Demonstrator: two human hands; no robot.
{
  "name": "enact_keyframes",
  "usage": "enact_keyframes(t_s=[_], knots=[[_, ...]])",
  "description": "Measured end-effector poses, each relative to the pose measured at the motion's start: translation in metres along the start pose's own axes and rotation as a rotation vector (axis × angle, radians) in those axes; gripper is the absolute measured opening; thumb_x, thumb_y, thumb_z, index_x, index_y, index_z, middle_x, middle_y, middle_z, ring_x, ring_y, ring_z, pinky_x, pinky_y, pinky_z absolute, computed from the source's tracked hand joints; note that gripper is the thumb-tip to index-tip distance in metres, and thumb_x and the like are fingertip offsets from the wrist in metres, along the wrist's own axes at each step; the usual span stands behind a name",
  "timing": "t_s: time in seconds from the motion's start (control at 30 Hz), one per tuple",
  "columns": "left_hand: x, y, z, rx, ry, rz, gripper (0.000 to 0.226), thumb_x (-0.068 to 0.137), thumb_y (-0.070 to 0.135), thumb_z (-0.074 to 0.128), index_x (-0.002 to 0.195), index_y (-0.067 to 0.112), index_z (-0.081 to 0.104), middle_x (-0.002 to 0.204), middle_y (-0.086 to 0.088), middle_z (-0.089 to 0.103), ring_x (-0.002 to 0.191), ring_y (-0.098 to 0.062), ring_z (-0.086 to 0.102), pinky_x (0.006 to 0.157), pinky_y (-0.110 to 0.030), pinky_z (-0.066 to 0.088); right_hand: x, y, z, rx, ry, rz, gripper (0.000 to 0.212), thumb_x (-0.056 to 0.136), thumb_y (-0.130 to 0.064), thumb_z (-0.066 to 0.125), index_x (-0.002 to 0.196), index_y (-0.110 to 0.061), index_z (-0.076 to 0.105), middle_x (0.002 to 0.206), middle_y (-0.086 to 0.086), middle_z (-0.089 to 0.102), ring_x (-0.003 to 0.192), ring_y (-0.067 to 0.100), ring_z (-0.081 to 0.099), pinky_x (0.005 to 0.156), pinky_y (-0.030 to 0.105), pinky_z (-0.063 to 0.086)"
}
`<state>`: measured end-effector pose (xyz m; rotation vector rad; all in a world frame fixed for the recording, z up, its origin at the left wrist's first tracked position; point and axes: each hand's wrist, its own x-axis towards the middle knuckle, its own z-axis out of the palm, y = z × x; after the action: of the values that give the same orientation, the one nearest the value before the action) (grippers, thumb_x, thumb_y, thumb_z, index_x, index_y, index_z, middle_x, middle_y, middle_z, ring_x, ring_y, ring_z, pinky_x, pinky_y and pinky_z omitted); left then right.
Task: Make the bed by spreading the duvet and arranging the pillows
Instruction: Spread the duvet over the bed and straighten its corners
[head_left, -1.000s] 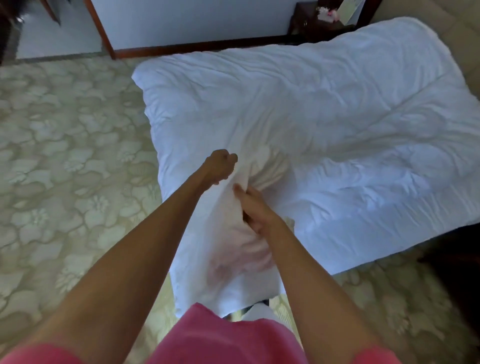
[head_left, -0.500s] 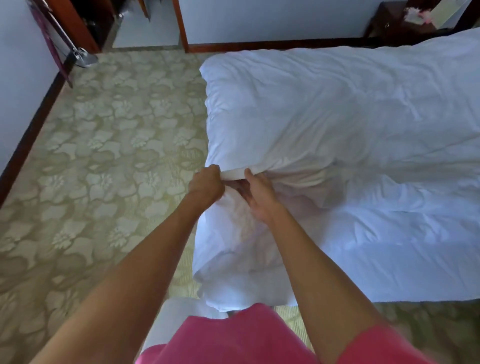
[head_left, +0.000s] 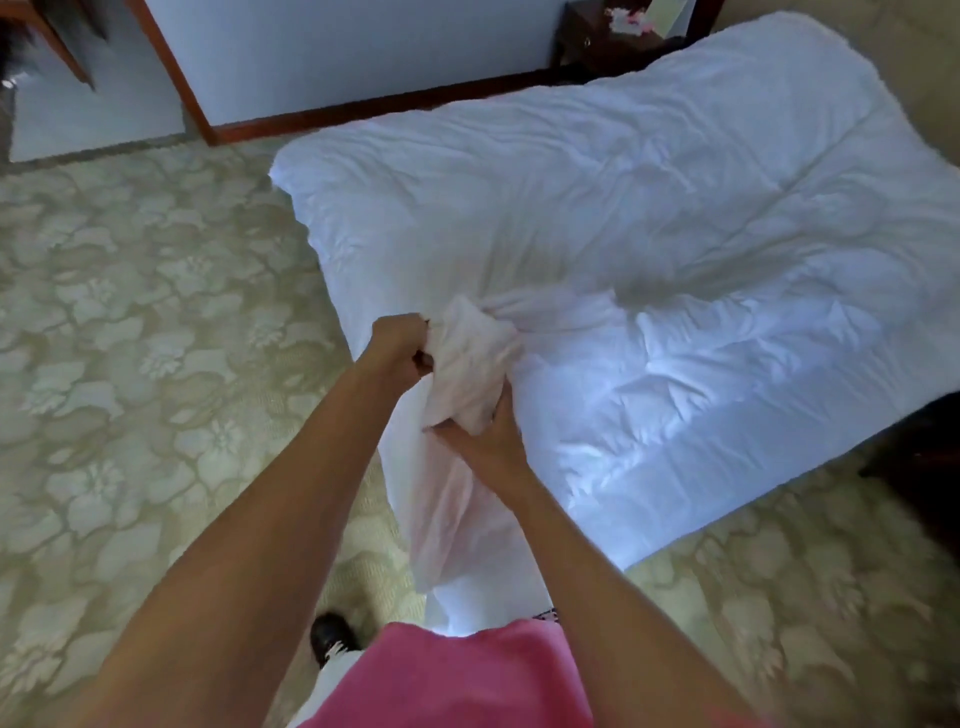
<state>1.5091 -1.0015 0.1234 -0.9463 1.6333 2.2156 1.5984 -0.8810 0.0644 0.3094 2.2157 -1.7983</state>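
A white, wrinkled duvet (head_left: 649, 218) lies spread over the patterned floor, reaching from the middle of the view to the far right. Its near left corner is lifted and bunched into a thick wad. My left hand (head_left: 400, 345) is closed on the upper left of that wad. My right hand (head_left: 485, 441) grips the wad from below, fingers wrapped around the cloth. A loose flap of duvet hangs down between my arms toward my pink top. No pillow or bed frame is visible.
Pale floral flooring (head_left: 135, 338) fills the left and the near right. A white wall with a red-brown skirting (head_left: 363, 106) runs along the back. A dark nightstand (head_left: 613, 39) stands at the back, dark furniture (head_left: 924, 467) at the right edge. My black shoe (head_left: 330, 631) shows below.
Both hands have gathered more cloth, so the corner is now a raised wad. My right hand has dropped below it. The view has swung back to the right.
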Motion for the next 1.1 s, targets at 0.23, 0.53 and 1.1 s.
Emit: enact_keyframes(t_s=[0.23, 0.53, 1.1], knots=[[-0.017, 0.034, -0.050, 0.469, -0.181, -0.052, 0.015, 0.089, 0.021, 0.065, 0.080, 0.008, 0.063, 0.081, -0.011, 0.068, 0.068, -0.022, 0.062, 0.052, -0.025, 0.053, -0.009, -0.032, 0.072, -0.301, 0.417, 0.049, 0.029, 0.087, 0.001, 0.054, 0.065, -0.016, 0.048, 0.065, -0.008, 0.047, 0.063, 0.012, 0.045, 0.058, 0.027, 0.033], [-0.020, 0.046, -0.061, 1.139, -0.411, 0.188, 0.013, 0.080, 0.015, 0.067, 0.083, 0.005, 0.060, 0.077, -0.010, 0.061, 0.061, -0.022, 0.059, 0.052, -0.023, 0.044, -0.037, -0.051, 0.111, -0.472, 0.540, -0.056, 0.011, 0.083, 0.000, 0.061, 0.091, -0.004, 0.068, 0.092, 0.011, 0.067, 0.085, 0.020, 0.064, 0.071, 0.021, 0.043], [0.102, 0.114, -0.075, 0.487, -0.425, -0.236, 0.068, 0.097, 0.003, 0.029, 0.035, 0.008, 0.056, 0.043, -0.006, 0.051, 0.035, -0.015, 0.054, 0.040, -0.015, 0.044, 0.073, 0.010, 0.130, -0.277, 0.619, 0.325, 0.080, 0.077, -0.046, 0.067, 0.141, -0.043, 0.020, 0.126, 0.000, 0.049, 0.114, 0.025, 0.050, 0.093, 0.047, 0.045]])
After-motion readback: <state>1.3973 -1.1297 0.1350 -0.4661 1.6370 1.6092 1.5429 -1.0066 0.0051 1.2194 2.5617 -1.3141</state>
